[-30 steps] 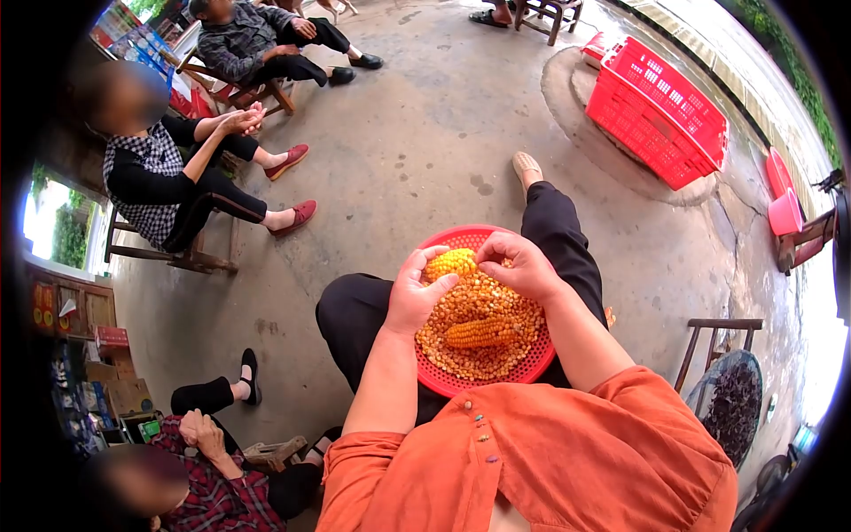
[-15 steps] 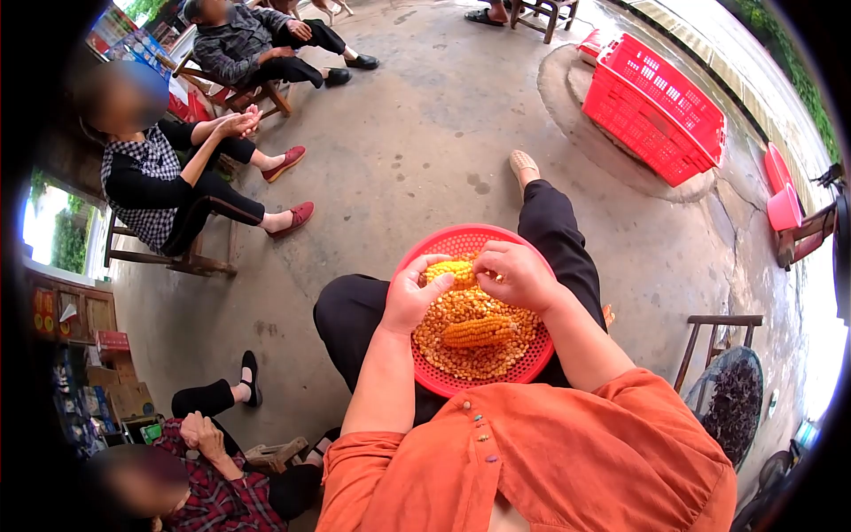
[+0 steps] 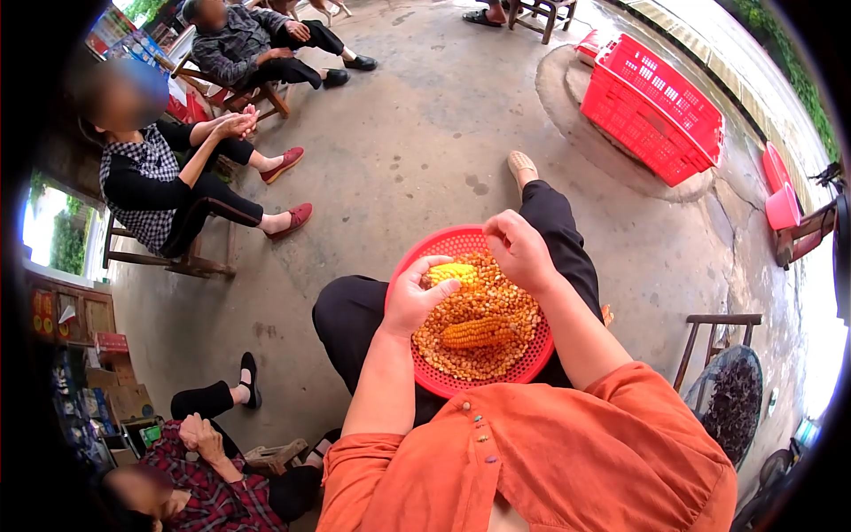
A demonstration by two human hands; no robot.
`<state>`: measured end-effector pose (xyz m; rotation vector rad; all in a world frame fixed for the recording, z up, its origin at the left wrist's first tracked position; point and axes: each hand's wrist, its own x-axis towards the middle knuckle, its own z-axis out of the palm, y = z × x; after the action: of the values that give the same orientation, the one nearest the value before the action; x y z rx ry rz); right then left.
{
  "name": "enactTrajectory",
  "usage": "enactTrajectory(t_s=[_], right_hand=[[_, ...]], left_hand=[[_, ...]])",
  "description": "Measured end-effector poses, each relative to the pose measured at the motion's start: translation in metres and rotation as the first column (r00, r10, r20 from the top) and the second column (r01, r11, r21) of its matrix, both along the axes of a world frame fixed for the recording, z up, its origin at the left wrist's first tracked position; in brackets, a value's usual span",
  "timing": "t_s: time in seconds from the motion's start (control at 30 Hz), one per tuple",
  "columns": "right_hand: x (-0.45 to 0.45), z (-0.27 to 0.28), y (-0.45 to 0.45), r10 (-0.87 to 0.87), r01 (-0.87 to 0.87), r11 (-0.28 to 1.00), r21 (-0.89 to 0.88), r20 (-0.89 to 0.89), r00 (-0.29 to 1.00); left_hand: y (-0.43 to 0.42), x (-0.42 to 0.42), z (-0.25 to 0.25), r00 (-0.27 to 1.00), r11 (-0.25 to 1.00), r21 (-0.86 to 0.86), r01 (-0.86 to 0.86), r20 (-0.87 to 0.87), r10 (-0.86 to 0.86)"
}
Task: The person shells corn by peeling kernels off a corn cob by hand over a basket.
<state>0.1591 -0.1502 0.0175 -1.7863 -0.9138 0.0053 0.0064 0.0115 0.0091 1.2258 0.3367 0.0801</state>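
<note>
Left hand [image 3: 417, 297] curls round yellow corn [image 3: 453, 274]; right hand [image 3: 518, 252] half-closed.

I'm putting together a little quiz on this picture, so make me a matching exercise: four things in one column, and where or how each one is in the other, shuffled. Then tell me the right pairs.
Things
1. Left hand
2. Red crate
3. Orange cob
4. Right hand

Place or state
A. Lying on loose kernels
B. Raised, with curled fingers, apart from both cobs
C. Around a bright yellow cob
D. On the floor, away from both hands

Right pairs: 1-C, 2-D, 3-A, 4-B
</note>
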Motion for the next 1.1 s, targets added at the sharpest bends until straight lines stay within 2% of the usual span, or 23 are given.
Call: enactTrajectory(t_s=[0.13,0.2,0.23,0.3,0.4,0.5,0.6,0.73,0.8,0.9,0.97,1.0,1.1], right_hand=[[-0.011,0.014,0.003,0.037,-0.040,0.999,-0.024,-0.125,0.992],[-0.015,0.014,0.003,0.282,-0.286,0.958,0.000,-0.179,0.943],[-0.019,0.011,0.005,0.316,-0.317,0.948,0.021,-0.160,0.935],[-0.021,0.008,0.005,0.341,-0.344,0.939,-0.009,-0.116,0.933],[-0.021,0.007,0.008,0.367,-0.368,0.928,-0.054,-0.032,0.930],[-0.019,0.006,0.010,0.334,-0.324,0.936,-0.139,0.055,0.941],[-0.007,0.004,0.012,0.145,-0.142,0.988,-0.055,0.074,0.987],[0.032,-0.003,0.014,-0.085,0.085,0.996,0.007,0.152,0.985],[0.045,-0.001,0.008,-0.103,0.127,0.976,-0.176,0.142,0.985],[0.044,0.004,0.009,-0.052,0.068,0.993,-0.100,0.157,0.986],[0.027,0.015,0.010,0.192,-0.206,0.973,-0.100,-0.139,0.972],[0.023,0.016,0.010,0.316,-0.326,0.934,-0.143,-0.089,0.944],[0.002,0.025,0.008,0.406,-0.443,0.879,-0.177,-0.211,0.889]], left_hand=[[-0.001,0.000,-0.002,1.000,0.992,0.123,-0.002,-0.006,0.003],[-0.002,0.001,-0.002,0.999,0.946,0.325,-0.006,0.036,-0.006],[-0.002,0.002,-0.007,0.999,0.946,0.323,-0.003,0.035,-0.009],[-0.001,0.002,-0.016,0.998,0.879,0.475,0.035,0.033,-0.057],[-0.002,0.003,-0.016,0.996,0.822,0.567,0.055,0.021,-0.082],[-0.002,0.003,-0.016,0.995,0.810,0.585,0.042,0.047,-0.085],[-0.006,0.003,-0.010,0.995,0.839,0.541,-0.056,0.097,0.004],[-0.005,0.002,-0.005,0.996,0.876,0.478,-0.067,0.090,0.027],[-0.005,0.002,-0.003,0.996,0.877,0.475,-0.071,0.079,0.038],[-0.005,0.003,0.000,0.995,0.866,0.493,-0.085,0.093,0.045],[-0.003,0.002,0.000,0.997,0.851,0.520,-0.068,0.076,0.034],[-0.003,0.002,0.000,0.998,0.836,0.547,-0.050,0.062,0.019],[-0.005,0.005,-0.001,0.993,0.812,0.576,-0.095,0.110,0.039]])
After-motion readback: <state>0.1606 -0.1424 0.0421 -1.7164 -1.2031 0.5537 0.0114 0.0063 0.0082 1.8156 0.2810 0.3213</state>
